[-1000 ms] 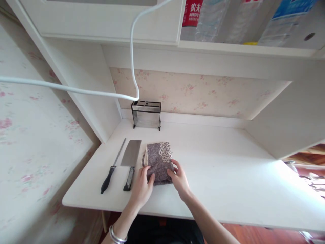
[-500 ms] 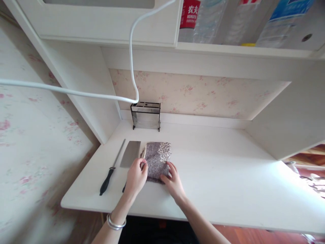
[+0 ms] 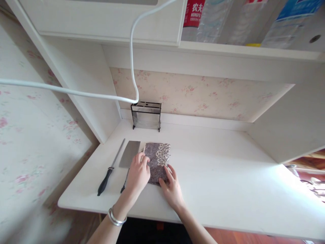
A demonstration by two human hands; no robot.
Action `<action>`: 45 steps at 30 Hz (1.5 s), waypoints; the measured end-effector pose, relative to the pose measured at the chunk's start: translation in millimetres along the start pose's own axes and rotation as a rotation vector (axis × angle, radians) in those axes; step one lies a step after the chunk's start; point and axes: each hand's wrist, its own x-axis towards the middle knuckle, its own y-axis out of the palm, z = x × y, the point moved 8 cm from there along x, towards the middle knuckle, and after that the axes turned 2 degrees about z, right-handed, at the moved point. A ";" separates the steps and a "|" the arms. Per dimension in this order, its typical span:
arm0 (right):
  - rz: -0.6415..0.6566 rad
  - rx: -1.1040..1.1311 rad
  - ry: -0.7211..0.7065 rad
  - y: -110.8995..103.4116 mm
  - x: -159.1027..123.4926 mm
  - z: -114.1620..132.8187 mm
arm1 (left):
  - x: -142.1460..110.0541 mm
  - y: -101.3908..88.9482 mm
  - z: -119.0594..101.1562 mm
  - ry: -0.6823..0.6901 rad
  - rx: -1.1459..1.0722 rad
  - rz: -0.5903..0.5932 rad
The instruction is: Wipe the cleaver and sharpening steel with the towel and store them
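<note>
Cloth (image 3: 155, 159), gray with white loops, folded flat nearer the front edge of the surface (image 3: 215, 176). Left hand (image 3: 138, 173) over its left side (cannot tell if pinching), right hand (image 3: 172, 189) spread on its right side, the two apart. Cleaver (image 3: 129, 154) and black-handled rod (image 3: 109, 171) toward the left edge, metal rack (image 3: 146, 110) by the back edge.

Legible: "农夫" above "NONGFU", white print on red bottle label (image 3: 194, 14), near one o'clock; smaller line beneath illegible.
</note>
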 end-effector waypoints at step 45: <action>0.026 -0.452 -0.099 -49.7 2.8 -8.7 | -90.5 5.8 54.7 -0.117 0.046 -0.127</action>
